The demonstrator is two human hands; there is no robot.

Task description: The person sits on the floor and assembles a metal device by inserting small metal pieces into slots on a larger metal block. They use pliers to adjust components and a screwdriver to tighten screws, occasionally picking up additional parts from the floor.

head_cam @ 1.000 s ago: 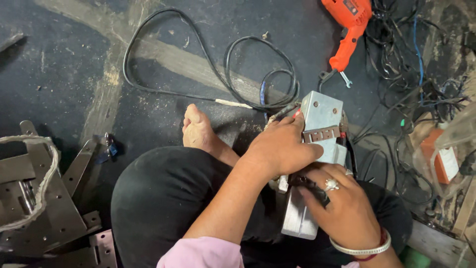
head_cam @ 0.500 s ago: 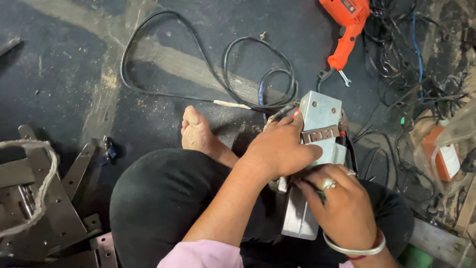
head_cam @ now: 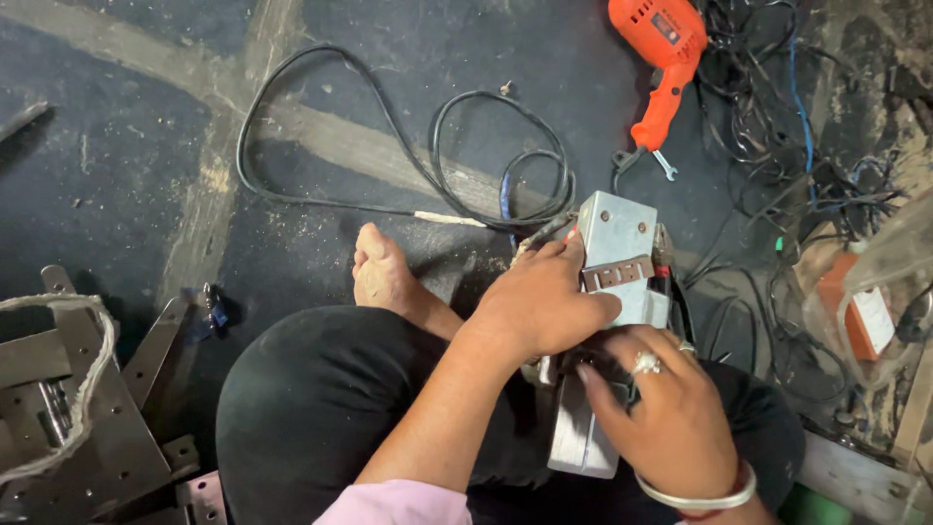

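We see a grey metal box (head_cam: pixel 614 292) held over the lap, left hand (head_cam: pixel 544 306) clamped on its top, right hand (head_cam: pixel 671 418) gripping the lower part; it could slip onto the bare foot (head_cam: pixel 381 272) or snag the black cable (head_cam: pixel 389 146)

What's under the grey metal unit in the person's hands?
Grey metal unit rests over the lap in black trousers. Left hand and right hand cover its middle; the underside is hidden.
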